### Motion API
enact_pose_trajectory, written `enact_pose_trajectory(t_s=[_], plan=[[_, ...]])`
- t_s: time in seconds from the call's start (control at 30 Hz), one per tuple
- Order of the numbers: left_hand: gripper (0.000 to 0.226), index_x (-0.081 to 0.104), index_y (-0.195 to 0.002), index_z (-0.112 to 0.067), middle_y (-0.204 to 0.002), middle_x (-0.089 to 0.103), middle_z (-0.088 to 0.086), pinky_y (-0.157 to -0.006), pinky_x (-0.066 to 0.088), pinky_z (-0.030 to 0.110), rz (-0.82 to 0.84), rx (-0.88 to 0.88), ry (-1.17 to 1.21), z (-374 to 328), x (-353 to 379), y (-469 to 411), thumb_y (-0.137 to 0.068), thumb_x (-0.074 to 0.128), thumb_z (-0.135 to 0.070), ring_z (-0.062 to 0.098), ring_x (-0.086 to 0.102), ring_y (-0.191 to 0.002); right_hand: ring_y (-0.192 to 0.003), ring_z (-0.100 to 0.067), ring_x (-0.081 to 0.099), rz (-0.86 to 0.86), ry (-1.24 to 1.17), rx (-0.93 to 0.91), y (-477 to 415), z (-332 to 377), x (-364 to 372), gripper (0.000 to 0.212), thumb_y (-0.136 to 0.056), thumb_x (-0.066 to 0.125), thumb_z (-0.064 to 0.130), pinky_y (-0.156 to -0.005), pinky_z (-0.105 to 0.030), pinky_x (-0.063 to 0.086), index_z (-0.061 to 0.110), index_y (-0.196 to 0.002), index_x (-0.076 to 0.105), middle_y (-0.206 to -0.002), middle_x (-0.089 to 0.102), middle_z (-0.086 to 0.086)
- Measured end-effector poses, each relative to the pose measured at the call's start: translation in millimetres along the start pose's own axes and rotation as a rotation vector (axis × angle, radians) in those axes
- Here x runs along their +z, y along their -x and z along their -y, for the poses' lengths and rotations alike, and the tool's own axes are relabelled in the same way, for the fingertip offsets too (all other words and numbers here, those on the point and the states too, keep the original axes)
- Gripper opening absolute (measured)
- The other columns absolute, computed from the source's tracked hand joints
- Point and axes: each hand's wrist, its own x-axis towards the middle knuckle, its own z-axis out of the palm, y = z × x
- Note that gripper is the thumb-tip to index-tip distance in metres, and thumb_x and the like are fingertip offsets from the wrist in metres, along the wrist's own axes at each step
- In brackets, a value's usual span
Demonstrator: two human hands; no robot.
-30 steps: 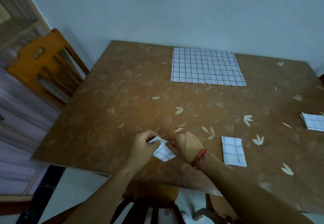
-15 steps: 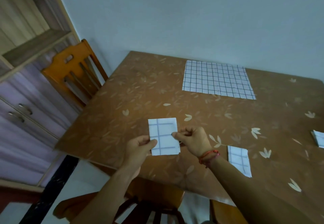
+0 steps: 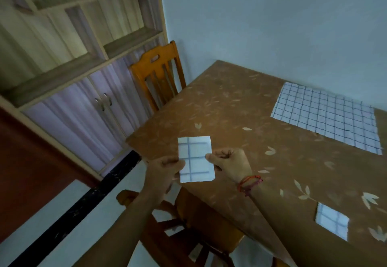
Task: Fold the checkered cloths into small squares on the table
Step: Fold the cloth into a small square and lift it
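pinching folded cloth (image 3: 195,159) between both hands

Two hands pinch one folded cloth

The left hand (image 3: 165,169) pinches the left edge of the folded cloth (image 3: 195,160) between thumb and fingers, its forearm reaching up from below. The right hand (image 3: 230,165) pinches the right edge, its other fingers curled, a red thread band (image 3: 249,184) around its wrist
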Motion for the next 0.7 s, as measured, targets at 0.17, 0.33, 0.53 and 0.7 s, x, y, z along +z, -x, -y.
enact_pose_trajectory(t_s=[0.17, 0.33, 0.53, 0.7], plan=[[0.008, 0.071, -0.092, -0.016, -0.093, 0.073, 0.000, -0.065, 0.057, 0.025, -0.116, 0.037, 0.064, -2, -51, 12, -0.088, 0.068, -0.010, 0.016, 0.071, -0.083, -0.060, -0.009, 0.066, 0.153, -0.061, -0.013, -5, 23, 52, 0.013, -0.083, 0.073, 0.007, -0.051, -0.018, 0.052, 0.008, -0.070, 0.070, -0.067, 0.070, 0.002], [0.016, 0.071, -0.104, -0.005, -0.100, 0.073, 0.009, -0.076, 0.058, 0.032, -0.197, 0.028, 0.104, 1, -107, 4, -0.090, 0.065, -0.010, 0.021, 0.070, -0.090, -0.053, -0.011, 0.064, 0.243, -0.112, 0.032, -9, 36, 111, 0.019, -0.084, 0.071, 0.004, -0.047, -0.017, 0.051, 0.008, -0.066, 0.069, -0.056, 0.068, 0.006], [0.017, 0.071, -0.102, -0.003, -0.098, 0.072, 0.010, -0.076, 0.057, 0.034, -0.237, 0.007, 0.138, 7, -169, -38, -0.086, 0.070, -0.008, 0.023, 0.069, -0.090, -0.055, -0.009, 0.065, 0.249, -0.038, 0.054, -37, 44, 180, 0.017, -0.082, 0.075, 0.011, -0.051, -0.022, 0.050, 0.013, -0.065, 0.072, -0.059, 0.070, 0.003], [0.007, 0.073, -0.091, -0.008, -0.088, 0.074, 0.008, -0.076, 0.059, 0.039, -0.150, -0.050, 0.064, 9, -200, -103, -0.084, 0.072, -0.008, 0.025, 0.071, -0.085, -0.059, -0.018, 0.067, 0.116, -0.014, 0.127, -63, 50, 218, 0.009, -0.082, 0.075, 0.013, -0.053, -0.025, 0.056, 0.004, -0.081, 0.077, -0.070, 0.073, -0.011]])
